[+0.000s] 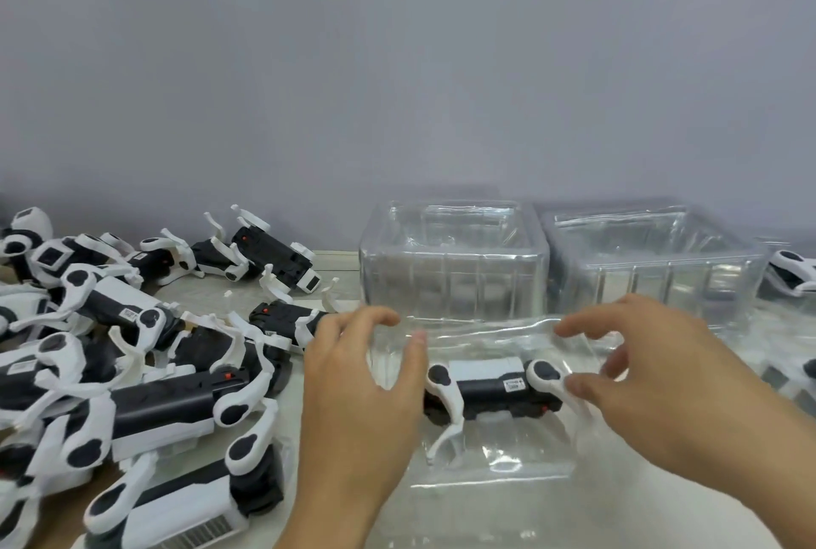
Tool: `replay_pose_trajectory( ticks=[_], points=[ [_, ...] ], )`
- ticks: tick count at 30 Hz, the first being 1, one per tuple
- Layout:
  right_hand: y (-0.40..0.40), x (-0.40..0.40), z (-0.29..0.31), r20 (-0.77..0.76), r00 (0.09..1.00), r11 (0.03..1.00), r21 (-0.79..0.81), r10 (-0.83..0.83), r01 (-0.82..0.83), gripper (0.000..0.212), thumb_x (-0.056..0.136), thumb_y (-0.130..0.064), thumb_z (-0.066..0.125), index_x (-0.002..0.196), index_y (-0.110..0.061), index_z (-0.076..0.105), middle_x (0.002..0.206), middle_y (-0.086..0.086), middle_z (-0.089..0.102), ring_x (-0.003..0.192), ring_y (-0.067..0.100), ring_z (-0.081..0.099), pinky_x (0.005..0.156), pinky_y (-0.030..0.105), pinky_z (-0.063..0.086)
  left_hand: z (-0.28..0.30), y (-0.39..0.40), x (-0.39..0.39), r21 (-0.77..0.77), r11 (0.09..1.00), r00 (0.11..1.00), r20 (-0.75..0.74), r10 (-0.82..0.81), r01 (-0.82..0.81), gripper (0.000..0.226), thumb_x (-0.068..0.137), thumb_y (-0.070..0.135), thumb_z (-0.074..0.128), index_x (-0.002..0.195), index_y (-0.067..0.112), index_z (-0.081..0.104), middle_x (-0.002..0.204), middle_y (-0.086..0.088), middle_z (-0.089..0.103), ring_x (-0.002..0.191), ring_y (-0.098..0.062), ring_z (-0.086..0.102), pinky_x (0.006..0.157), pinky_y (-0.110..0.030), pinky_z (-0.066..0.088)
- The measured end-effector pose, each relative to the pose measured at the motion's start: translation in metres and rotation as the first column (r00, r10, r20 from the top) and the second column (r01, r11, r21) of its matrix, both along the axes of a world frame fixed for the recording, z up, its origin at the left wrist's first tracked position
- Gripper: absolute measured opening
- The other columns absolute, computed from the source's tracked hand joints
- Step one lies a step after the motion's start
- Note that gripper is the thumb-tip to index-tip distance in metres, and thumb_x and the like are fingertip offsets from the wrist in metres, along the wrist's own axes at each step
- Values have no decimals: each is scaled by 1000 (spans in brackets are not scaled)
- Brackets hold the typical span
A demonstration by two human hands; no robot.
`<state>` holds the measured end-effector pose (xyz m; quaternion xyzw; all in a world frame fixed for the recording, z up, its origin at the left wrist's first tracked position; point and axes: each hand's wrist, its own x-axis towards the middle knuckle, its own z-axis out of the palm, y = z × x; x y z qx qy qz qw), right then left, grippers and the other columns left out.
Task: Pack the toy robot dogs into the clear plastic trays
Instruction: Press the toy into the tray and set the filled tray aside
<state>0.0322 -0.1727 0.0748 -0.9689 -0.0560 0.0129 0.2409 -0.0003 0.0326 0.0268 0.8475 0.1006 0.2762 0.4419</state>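
A black-and-white toy robot dog [490,387] lies on its side inside a clear plastic tray [494,464] in front of me. My left hand [362,398] grips the tray's left wall, thumb inside and fingers over the rim. My right hand [653,380] is at the tray's right end, fingers spread over the rim and the thumb touching the dog's rear leg. Whether this hand grips the tray wall I cannot tell. Two stacks of empty clear trays stand behind, one [455,265] at the centre, the other [653,265] to its right.
A heap of several toy robot dogs [132,372] covers the table's left side. Another dog [795,272] lies at the far right edge, and more clear plastic [790,376] with a dark part sits to the right. A grey wall closes the back.
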Motion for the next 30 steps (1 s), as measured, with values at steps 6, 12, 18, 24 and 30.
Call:
replay_pose_trajectory(
  ticks=[6,12,18,24,30],
  points=[
    [-13,5,-4,-47,997,997,22,-67,68,40,88,-21,69,122,-39,60,105,-17,55,88,4,58,62,15,38,-1,2,0,-140,973,967,-204,150,-181,18,87,40,58,78,25,58,76,4,60,77,-16,58,66,-35,42],
    [-13,5,1,70,994,993,-77,-82,87,39,91,-24,61,128,-38,58,113,-12,57,98,13,58,77,24,41,3,3,0,-283,948,951,-305,56,-146,45,93,37,53,61,5,52,62,-12,63,55,-32,61,55,-41,54],
    [31,-8,0,284,953,977,152,102,-150,24,91,-32,57,114,-40,61,85,-18,53,74,-3,50,73,21,37,4,-2,2,-899,430,878,-143,-457,77,41,101,35,45,86,1,63,95,-27,74,77,-33,75,54,-34,58],
    [67,-26,-16,197,952,910,301,232,-284,35,96,-33,51,128,-47,44,107,-27,41,100,-5,48,78,6,40,0,5,4,-904,421,918,-98,-384,79,40,95,36,47,102,0,63,97,-28,73,78,-34,74,62,-37,58],
    [62,-25,-18,103,976,935,282,191,-213,43,99,-41,47,138,-51,31,112,-32,28,123,-8,34,76,3,27,0,8,4,-793,607,937,-171,-304,52,34,101,29,43,102,3,64,93,-18,76,79,-30,76,88,-48,54]
  ],
)
